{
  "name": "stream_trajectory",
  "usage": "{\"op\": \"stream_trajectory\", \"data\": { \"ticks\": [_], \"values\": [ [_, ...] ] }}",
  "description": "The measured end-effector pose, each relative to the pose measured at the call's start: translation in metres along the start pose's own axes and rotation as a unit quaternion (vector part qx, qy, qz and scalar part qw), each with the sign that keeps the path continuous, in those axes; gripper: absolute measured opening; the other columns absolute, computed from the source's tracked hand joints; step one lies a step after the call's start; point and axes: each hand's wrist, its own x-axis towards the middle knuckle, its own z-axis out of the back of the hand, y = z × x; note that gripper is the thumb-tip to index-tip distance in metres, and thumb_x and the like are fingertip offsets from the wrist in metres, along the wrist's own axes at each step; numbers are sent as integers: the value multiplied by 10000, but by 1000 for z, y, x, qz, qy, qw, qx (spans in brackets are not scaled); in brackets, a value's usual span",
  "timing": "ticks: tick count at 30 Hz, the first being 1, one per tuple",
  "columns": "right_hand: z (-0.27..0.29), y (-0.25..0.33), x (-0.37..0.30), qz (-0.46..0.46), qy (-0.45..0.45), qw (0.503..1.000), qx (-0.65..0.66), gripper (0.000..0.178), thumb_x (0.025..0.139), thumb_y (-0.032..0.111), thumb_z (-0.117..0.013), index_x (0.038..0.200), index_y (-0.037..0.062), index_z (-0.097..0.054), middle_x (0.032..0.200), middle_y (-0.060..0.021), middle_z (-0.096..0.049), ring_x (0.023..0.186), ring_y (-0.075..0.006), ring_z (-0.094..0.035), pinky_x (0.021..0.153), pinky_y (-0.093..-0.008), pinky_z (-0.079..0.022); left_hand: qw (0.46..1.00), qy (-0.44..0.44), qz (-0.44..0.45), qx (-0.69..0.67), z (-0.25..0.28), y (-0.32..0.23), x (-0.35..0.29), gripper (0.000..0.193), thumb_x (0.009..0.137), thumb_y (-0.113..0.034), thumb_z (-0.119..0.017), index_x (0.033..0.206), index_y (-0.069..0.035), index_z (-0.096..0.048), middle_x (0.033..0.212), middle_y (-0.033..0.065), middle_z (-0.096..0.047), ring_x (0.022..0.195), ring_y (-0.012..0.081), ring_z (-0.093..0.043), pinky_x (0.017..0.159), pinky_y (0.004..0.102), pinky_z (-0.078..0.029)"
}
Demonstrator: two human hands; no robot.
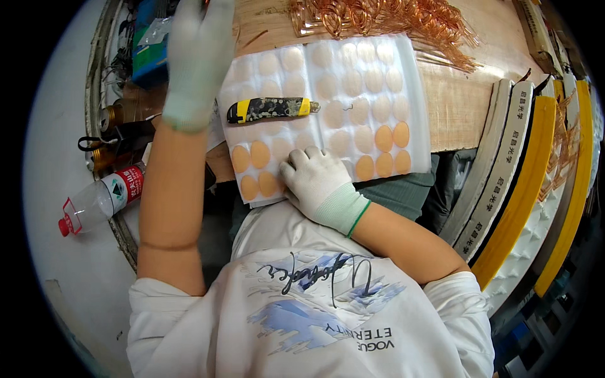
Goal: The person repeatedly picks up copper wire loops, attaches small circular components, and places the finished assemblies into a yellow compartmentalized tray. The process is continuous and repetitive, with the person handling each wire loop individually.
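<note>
My left hand (pixel 200 53), in a white knit glove, reaches past the left side of the sheets toward the top edge of the view. Motion smears its fingers, and the frame cuts them off. Gloved as well, my right hand (pixel 318 183) rests with fingers apart on the near edge of the white sheets (pixel 418 126). Rows of round stickers cover these sheets; some are tan-orange, like the tan sticker (pixel 259 154), and many look paler. Across the sheets lies a black and yellow utility knife (pixel 271 109), apart from both hands.
Bent copper wire pieces (pixel 384 16) are heaped at the far side of the wooden table (pixel 460 107). On the left lie a plastic bottle (pixel 104 198) with a red cap and a blue box (pixel 149 53). White and yellow foam-lined trays (pixel 513 189) stand at the right.
</note>
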Motion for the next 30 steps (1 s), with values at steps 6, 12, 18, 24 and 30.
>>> {"op": "stream_trajectory", "data": {
  "ticks": [6,12,18,24,30],
  "values": [
    [1,7,-18,-28,30,990,138,122,801,109,-598,907,53,-583,891,-137,-629,867,-351,-638,742,-466,-519,974,181,-101,94,59,-51,-179,202,1061,-218,-437,1102,-30,-495,920,77,-575,715,100,-547,631,273,-475],
    [64,2,-77,161,-148,959,178,320,759,4,-685,1076,42,-664,883,-115,-655,777,-315,-638,670,-416,-510,943,278,94,-158,76,-58,-242,234,1057,-156,-441,1235,-7,-416,1017,140,-618,892,173,-647,800,343,-558],
    [87,61,-96,97,-305,900,297,320,771,-117,-708,1067,-2,-672,898,-132,-670,677,-250,-670,595,-321,-533,953,299,-37,-30,46,-72,-244,172,994,-88,-542,1126,22,-547,844,167,-679,743,277,-704,666,343,-546],
    [74,70,-83,23,-318,884,341,258,840,-97,-674,1088,-23,-664,929,-128,-659,742,-178,-700,621,-267,-557,960,276,-28,21,39,-66,-244,212,1025,-176,-504,1113,7,-565,787,151,-671,709,278,-702,636,354,-534],
    [82,52,-63,-107,-62,737,665,239,966,187,-629,1063,-31,-608,906,-40,-642,847,-91,-606,784,-267,-527,960,278,-31,-6,47,-64,-238,236,1035,-175,-461,1113,30,-547,726,89,-656,632,163,-650,608,291,-517]
  ]
}}
